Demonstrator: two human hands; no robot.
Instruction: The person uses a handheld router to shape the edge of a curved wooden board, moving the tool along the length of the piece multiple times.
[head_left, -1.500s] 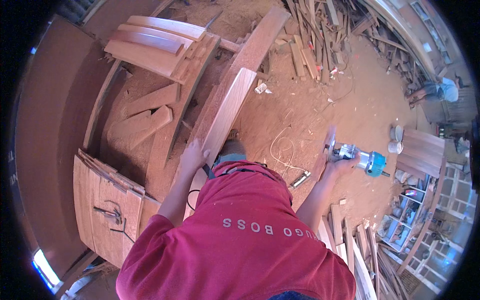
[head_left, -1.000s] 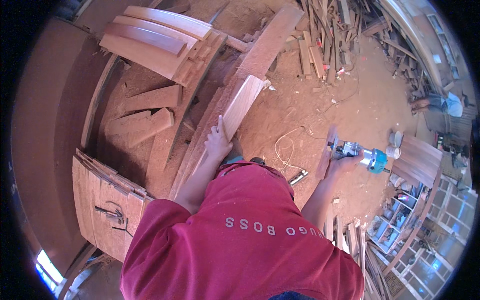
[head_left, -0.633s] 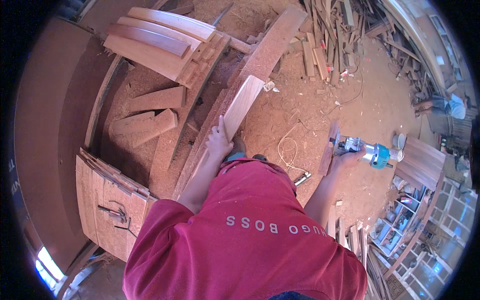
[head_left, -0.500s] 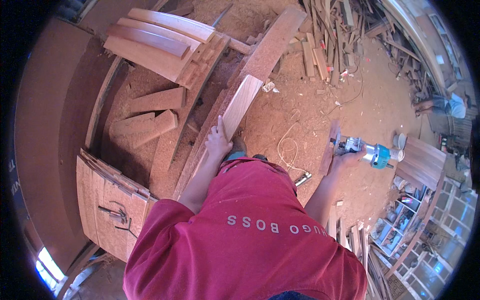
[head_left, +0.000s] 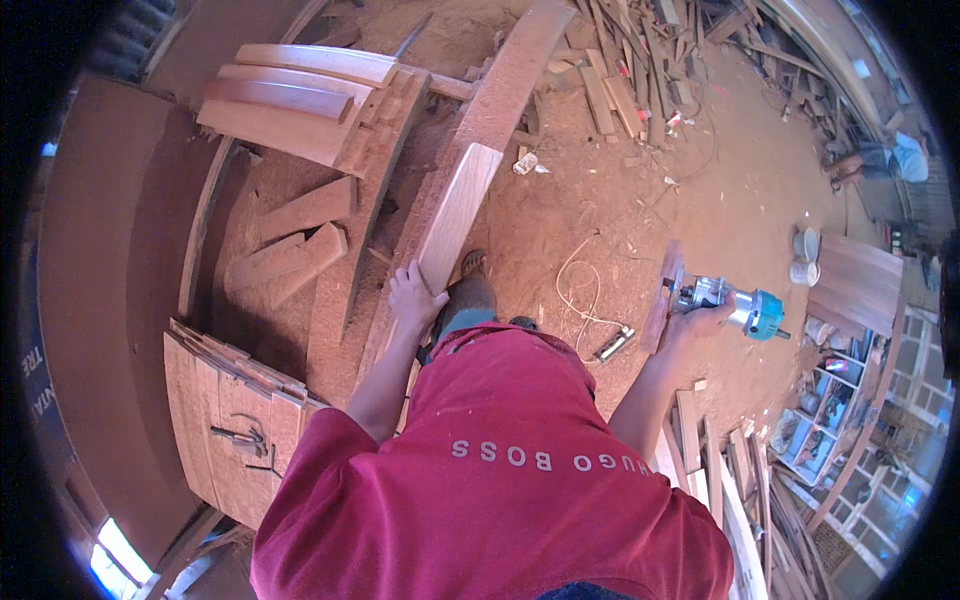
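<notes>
Router (head_left: 754,312), one, in right hand (head_left: 703,319), one board (head_left: 460,216) under left hand (head_left: 413,295)

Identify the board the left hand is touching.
The pale board along the long dusty plank, under the left hand; the stacked upper-left boards lie untouched.

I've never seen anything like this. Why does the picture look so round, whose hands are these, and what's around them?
No robot here: these are a person's bare hands. A wide fisheye camera on their head looks down, bending straight edges; the red shirt is the wearer's.

The left hand rests on a pale plank, which lies along a longer, dusty timber. The right hand holds a teal-and-silver power tool out to the side. Stacked boards sit at upper left, and wood pieces are heaped farther off.
</notes>
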